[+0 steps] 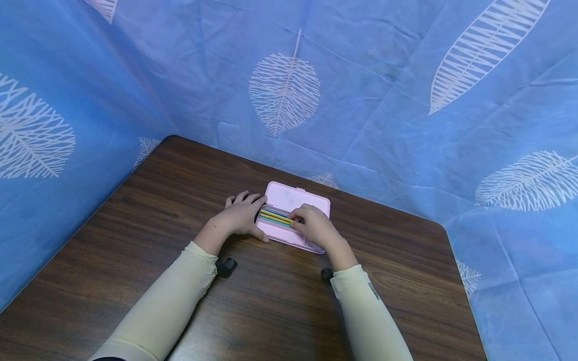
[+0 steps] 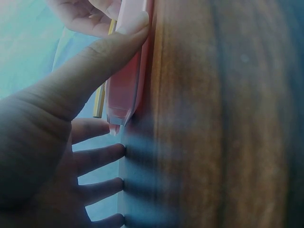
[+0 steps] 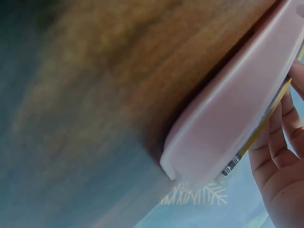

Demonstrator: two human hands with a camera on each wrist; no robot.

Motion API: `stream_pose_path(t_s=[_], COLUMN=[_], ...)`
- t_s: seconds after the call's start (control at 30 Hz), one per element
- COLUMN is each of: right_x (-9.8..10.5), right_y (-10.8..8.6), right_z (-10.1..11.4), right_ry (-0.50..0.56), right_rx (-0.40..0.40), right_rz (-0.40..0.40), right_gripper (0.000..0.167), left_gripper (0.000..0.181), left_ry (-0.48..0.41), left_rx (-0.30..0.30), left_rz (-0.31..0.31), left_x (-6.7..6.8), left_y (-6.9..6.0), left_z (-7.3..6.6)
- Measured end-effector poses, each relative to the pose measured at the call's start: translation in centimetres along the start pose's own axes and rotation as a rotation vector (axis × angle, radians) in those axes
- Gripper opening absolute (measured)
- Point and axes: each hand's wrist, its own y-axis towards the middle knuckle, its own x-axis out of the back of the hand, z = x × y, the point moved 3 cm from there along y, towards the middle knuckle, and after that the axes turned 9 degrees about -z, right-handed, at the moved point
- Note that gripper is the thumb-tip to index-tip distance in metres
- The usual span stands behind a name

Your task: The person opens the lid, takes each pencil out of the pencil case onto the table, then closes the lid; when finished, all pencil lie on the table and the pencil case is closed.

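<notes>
A pink pencil case (image 1: 295, 195) lies with its lid back on the table, several coloured pencils (image 1: 271, 215) in its tray. My left hand (image 1: 239, 215) spans the case's left end, thumb against the front wall and the other fingers spread out. In the left wrist view the thumb (image 2: 135, 28) rests on the case's side. My right hand (image 1: 313, 225) reaches over the tray and pinches a yellow pencil (image 1: 285, 219) near its right end. The right wrist view shows this pencil (image 3: 256, 133) along the case rim, with fingers beside it.
The case sits near the far edge of a dark wooden table (image 1: 262, 296). Behind the table and at its left hangs a blue cloth (image 1: 361, 100) with white leaf prints. Black wrist cameras (image 1: 227, 267) sit on both wrists.
</notes>
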Motion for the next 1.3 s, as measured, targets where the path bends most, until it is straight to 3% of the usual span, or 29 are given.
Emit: stream_pose_path(t_s=[0.67,0.9,1.3], right_x=[1.4,2.5,5.0], right_y=[-1.1,-2.0,-4.2], right_z=[0.5,0.1,-2.2], right_ry=[-0.038,-0.037,-0.05], right_rx=[-0.042,-0.066,-0.212], right_rz=[-0.013,-0.053,-0.152], right_gripper=[0.025,0.025,0.026], left_gripper=[0.125,0.125,0.124], left_ry=[0.01,0.019,0.012], left_rx=[0.001,-0.001,-0.007], left_rz=[0.006,0.004,0.007], left_x=[-0.3,-0.4,-0.1], left_y=[0.1,0.0,0.1], left_z=[0.2,0.2,0.1])
